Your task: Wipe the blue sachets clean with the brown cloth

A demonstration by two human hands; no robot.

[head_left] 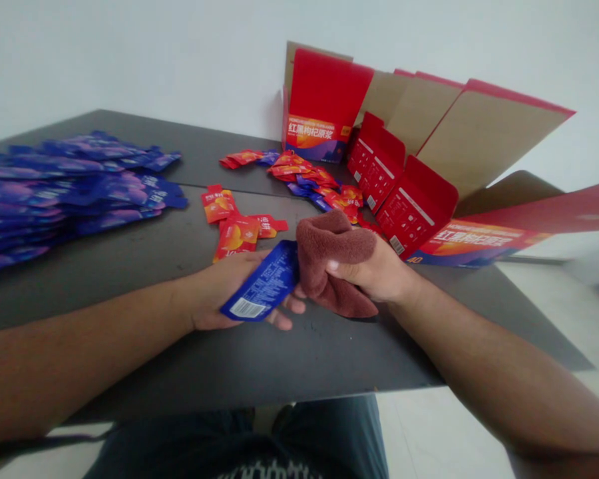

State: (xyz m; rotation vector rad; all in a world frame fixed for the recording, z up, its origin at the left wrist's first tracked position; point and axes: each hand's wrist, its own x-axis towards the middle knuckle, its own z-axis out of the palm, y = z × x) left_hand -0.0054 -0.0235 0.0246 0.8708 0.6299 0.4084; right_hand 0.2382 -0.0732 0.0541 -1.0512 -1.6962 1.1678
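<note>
A blue pouch with white print and a barcode lies across the palm of my left hand, whose fingertips show beneath it. My right hand grips a brown cloth, thumb on top. The cloth touches the pouch's upper end and covers that part of it. Just beyond my left hand, several red sachets lie on the grey table.
Many blue pouches are piled at the left. Red and blue sachets form a heap at the back centre. Open red cartons stand at the back and right, one with a long flap reaching rightward. The table's front edge is near my legs.
</note>
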